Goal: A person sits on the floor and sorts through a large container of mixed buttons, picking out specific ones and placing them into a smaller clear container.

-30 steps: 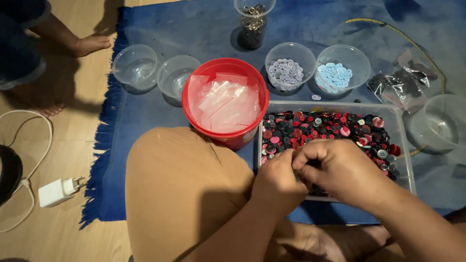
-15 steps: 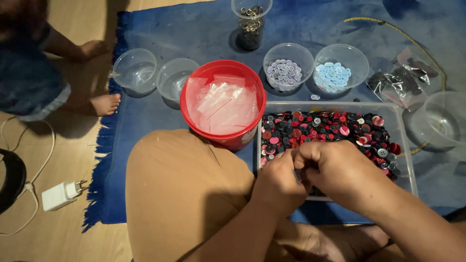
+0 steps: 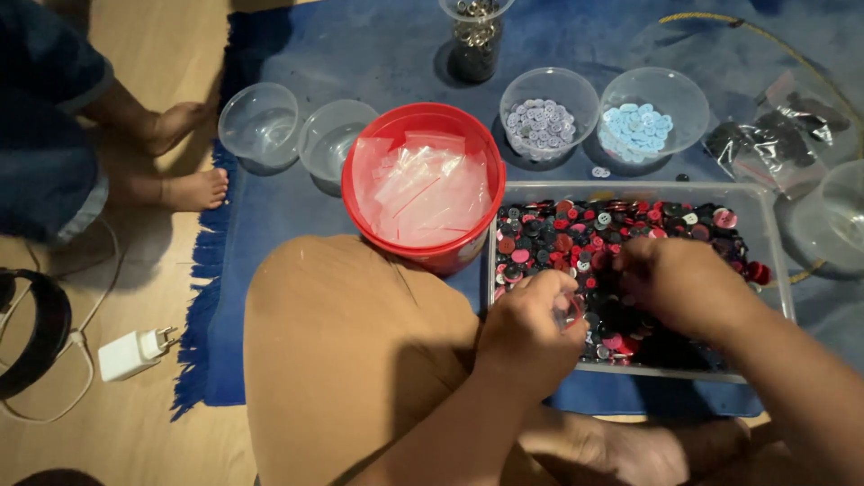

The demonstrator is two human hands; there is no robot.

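My left hand (image 3: 526, 328): curled over the near left corner of the tray (image 3: 774, 261), fingers pinched narrow round something small and clear; what it is I cannot tell.

My right hand (image 3: 675, 283): palm down in the tray, fingers bent into the buttons (image 3: 576, 238); whether it holds any I cannot tell.

Tray: clear, rectangular, on the blue rug (image 3: 360, 45) in front of me, just right of my knee (image 3: 351, 342). Holds a heap of buttons, mostly red, pink, black and grey.

Red tub (image 3: 423, 193): round, touching the tray's left end, filled with small clear bags.

Bowls, clear, beyond the tray: one with pale lilac buttons (image 3: 544, 121), one just right of it with light blue buttons (image 3: 643, 121). A few loose buttons lie on the rug between them and the tray.

Empty bowls (image 3: 270, 121): two, clear, side by side left of the tub.

Jar (image 3: 475, 36): clear, at the far edge, with dark small pieces inside.

Filled bags (image 3: 778, 135): clear, dark contents, on the rug far right.

Large clear bowl (image 3: 837, 225): right edge, just beside the tray.

Another person's feet (image 3: 180, 157): bare, at the rug's left fringe.

Charger (image 3: 135, 353): white, with cable, on the wood floor to my left.
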